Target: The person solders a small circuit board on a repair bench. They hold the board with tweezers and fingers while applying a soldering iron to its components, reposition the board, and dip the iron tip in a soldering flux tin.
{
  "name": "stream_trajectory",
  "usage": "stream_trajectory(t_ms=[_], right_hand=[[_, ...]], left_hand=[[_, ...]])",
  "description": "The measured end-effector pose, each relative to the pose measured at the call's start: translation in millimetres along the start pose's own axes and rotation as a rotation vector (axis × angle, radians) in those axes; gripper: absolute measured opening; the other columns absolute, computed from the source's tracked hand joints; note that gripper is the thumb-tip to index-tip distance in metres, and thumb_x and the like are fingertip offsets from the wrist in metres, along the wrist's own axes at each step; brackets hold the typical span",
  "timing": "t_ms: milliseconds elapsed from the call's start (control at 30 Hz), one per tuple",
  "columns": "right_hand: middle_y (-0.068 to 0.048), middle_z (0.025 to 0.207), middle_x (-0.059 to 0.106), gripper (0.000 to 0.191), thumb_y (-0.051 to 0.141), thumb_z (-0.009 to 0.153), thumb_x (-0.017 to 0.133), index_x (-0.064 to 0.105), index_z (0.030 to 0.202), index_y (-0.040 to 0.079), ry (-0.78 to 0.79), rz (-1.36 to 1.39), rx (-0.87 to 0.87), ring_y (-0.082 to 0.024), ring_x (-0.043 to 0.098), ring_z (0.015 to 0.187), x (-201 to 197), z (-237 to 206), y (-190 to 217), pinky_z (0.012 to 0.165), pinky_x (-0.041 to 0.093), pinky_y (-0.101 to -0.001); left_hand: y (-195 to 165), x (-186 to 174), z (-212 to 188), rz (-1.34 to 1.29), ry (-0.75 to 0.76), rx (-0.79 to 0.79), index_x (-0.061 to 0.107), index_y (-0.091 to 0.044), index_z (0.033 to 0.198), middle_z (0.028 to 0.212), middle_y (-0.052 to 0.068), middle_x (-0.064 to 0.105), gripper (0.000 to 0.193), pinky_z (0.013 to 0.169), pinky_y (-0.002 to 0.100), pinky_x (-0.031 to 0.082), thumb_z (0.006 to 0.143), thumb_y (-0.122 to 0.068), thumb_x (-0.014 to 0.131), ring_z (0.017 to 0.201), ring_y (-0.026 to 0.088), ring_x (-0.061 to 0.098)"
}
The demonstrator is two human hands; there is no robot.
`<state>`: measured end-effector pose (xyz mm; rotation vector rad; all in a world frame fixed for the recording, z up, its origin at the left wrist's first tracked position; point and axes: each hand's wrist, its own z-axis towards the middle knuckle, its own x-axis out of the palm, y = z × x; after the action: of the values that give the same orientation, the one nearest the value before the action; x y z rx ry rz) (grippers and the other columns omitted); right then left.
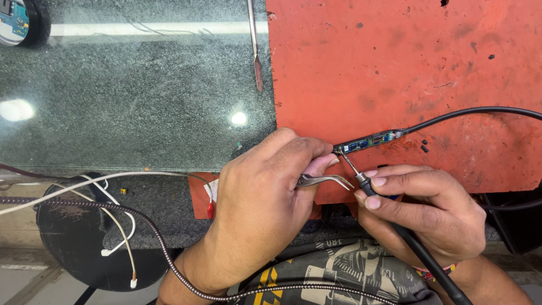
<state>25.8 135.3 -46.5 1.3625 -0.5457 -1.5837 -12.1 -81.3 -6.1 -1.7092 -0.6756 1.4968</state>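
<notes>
A narrow blue-green circuit board (pixel 366 142) lies on a worn red mat (pixel 406 68), with a black cable (pixel 468 114) running from its right end. My left hand (pixel 259 203) presses a fingertip on the board's left end and holds curved metal tweezers (pixel 324 181). My right hand (pixel 420 206) grips a black soldering iron (pixel 395 223) like a pen. Its thin tip (pixel 347 161) touches the board's left end.
A slim metal spudger (pixel 255 45) lies at the mat's left edge on a dark glass-topped bench (pixel 135 101). White wires (pixel 116 226), a braided cable (pixel 169 260) and a red-tipped lead (pixel 210 210) hang at the front left. A round object (pixel 22 22) sits far left.
</notes>
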Motion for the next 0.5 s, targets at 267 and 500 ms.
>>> stream_trajectory(t_ms=[267, 500], right_hand=[[-0.009, 0.1, 0.067, 0.029, -0.003, 0.075, 0.088, 0.07, 0.094, 0.009, -0.003, -0.013, 0.0, -0.022, 0.074, 0.097, -0.2, -0.9, 2.0, 0.084, 0.067, -0.0305], [-0.009, 0.1, 0.066, 0.03, -0.003, 0.074, 0.088, 0.07, 0.095, 0.009, -0.007, 0.0, 0.009, -0.022, 0.074, 0.097, 0.5, -0.6, 3.0, 0.082, 0.067, -0.0293]], left_hand=[[0.4, -1.4, -1.5, 0.005, -0.002, 0.008, 0.071, -0.011, 0.102, 0.09, 0.005, 0.067, 0.011, 0.065, 0.036, 0.054, 0.092, -0.014, 0.076, 0.079, 0.027, 0.071], [0.7, -1.3, -2.0, 0.004, -0.006, 0.006, 0.072, -0.011, 0.101, 0.09, 0.005, 0.067, 0.011, 0.065, 0.036, 0.054, 0.092, -0.013, 0.076, 0.079, 0.027, 0.071]])
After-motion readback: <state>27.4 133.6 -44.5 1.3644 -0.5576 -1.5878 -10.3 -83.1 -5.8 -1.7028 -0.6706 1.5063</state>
